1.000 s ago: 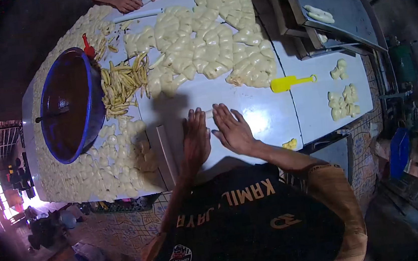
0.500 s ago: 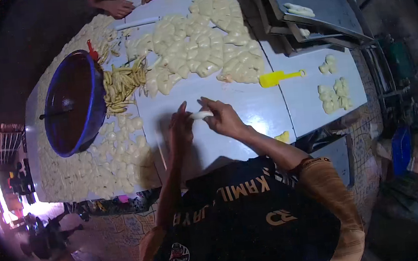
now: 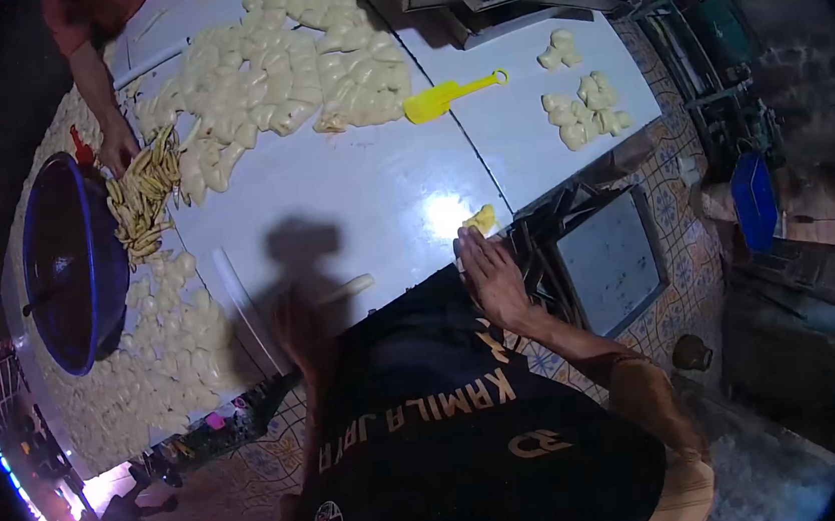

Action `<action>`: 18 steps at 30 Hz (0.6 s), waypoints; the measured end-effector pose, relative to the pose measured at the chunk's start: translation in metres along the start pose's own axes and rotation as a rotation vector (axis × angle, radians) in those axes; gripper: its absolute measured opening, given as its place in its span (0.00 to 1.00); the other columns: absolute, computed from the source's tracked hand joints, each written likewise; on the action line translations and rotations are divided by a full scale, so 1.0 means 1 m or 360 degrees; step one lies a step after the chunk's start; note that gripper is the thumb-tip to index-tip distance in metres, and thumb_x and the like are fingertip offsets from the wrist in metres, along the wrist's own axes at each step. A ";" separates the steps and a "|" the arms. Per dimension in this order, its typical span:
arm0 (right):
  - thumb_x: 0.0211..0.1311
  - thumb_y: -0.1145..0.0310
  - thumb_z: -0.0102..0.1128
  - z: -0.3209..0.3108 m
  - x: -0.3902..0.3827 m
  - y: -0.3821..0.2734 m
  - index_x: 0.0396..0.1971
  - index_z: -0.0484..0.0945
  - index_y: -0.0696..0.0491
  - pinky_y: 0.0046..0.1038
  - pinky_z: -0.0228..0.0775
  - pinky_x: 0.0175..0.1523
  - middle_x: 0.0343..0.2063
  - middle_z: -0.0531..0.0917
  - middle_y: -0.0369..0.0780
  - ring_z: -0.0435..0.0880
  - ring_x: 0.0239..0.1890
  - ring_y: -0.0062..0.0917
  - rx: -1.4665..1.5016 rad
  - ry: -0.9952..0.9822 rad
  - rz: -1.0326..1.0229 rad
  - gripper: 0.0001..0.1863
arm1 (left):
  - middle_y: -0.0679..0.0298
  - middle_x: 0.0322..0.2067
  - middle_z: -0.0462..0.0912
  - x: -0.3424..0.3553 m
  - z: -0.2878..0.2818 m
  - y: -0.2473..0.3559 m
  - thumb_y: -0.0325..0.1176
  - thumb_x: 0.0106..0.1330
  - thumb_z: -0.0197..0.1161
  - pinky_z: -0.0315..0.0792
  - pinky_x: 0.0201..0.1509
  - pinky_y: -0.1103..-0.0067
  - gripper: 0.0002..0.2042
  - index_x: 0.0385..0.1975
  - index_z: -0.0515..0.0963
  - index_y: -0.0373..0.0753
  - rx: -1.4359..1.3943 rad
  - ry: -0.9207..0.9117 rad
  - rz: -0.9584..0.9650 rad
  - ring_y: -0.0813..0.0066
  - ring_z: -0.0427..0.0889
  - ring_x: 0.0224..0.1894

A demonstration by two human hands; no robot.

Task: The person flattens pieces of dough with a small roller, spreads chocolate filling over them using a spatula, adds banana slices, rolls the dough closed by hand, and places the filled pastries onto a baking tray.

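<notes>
Dim room — patterned tile floor (image 3: 678, 235), white table (image 3: 371, 190).

Right hand (image 3: 492, 278) flat, fingers (image 3: 469, 250) extended together, left hand (image 3: 300, 324) in shadow, pose unclear

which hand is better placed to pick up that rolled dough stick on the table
Left, probably. The left hand lies beside the dough stick, while the right hand rests farther off at the table edge.

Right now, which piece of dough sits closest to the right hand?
The small yellowish lump at the table edge, just beyond the right hand; the other dough pieces lie farther off.
</notes>
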State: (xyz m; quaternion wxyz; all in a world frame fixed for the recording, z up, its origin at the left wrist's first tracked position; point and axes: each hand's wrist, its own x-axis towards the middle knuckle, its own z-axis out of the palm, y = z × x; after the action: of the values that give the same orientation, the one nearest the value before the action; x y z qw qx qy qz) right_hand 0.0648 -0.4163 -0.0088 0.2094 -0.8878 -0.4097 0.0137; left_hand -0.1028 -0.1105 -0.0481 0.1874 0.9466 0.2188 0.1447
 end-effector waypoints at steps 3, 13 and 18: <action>0.61 0.77 0.62 0.006 -0.005 0.001 0.67 0.66 0.62 0.49 0.65 0.68 0.63 0.75 0.53 0.72 0.67 0.49 0.0281 -0.0174 -0.0093 0.33 | 0.41 0.55 0.76 -0.008 -0.012 -0.004 0.19 0.59 0.57 0.66 0.67 0.56 0.25 0.60 0.73 0.27 -0.0352 0.0209 -0.0199 0.42 0.73 0.60; 0.69 0.54 0.54 0.089 0.234 -0.124 0.68 0.64 0.62 0.46 0.45 0.79 0.72 0.63 0.48 0.58 0.76 0.36 0.0106 -0.0727 -0.1021 0.35 | 0.39 0.56 0.76 -0.021 0.012 -0.006 0.21 0.68 0.52 0.65 0.68 0.56 0.18 0.58 0.72 0.26 -0.0235 0.0466 -0.0456 0.40 0.72 0.62; 0.73 0.49 0.48 0.062 0.237 -0.076 0.74 0.57 0.56 0.45 0.42 0.80 0.76 0.55 0.43 0.51 0.79 0.34 0.0068 -0.0992 -0.1152 0.37 | 0.39 0.54 0.77 -0.021 0.016 0.001 0.22 0.73 0.49 0.70 0.63 0.57 0.15 0.56 0.73 0.26 -0.0805 0.1051 -0.0589 0.38 0.75 0.58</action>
State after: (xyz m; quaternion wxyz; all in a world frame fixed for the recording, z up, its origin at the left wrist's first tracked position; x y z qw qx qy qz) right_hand 0.1548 -0.1763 -0.0014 0.0859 -0.6371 -0.7355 0.2139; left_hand -0.1144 -0.1261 -0.0660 0.3557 0.7191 0.3903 0.4518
